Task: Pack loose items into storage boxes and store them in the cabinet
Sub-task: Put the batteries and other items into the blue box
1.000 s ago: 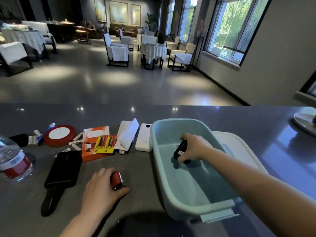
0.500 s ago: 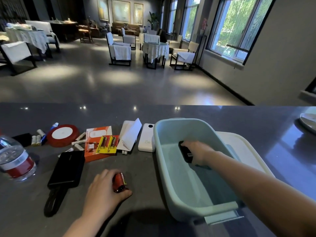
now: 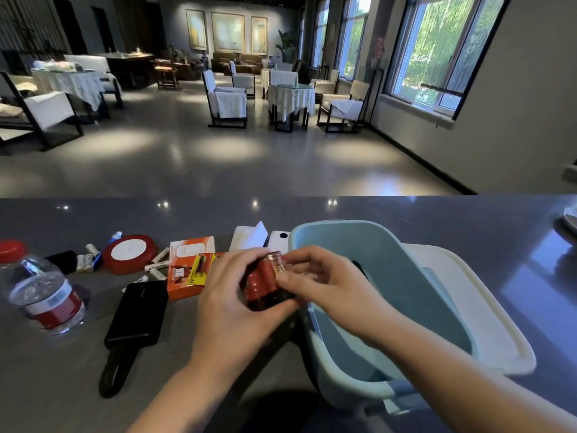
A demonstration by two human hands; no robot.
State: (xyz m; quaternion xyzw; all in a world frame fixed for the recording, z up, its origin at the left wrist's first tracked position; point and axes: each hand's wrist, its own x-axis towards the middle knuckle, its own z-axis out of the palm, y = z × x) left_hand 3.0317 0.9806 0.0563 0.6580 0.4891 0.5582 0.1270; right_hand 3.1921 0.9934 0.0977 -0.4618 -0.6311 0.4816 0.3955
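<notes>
Batteries, which my left hand lifted off the counter, are now gripped by both hands at frame centre, since my right hand left the box to drop them in next.

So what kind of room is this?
Probably a restaurant or hotel lounge: round tables with white cloths, white-covered armchairs, and three framed paintings on the far wall.
</notes>
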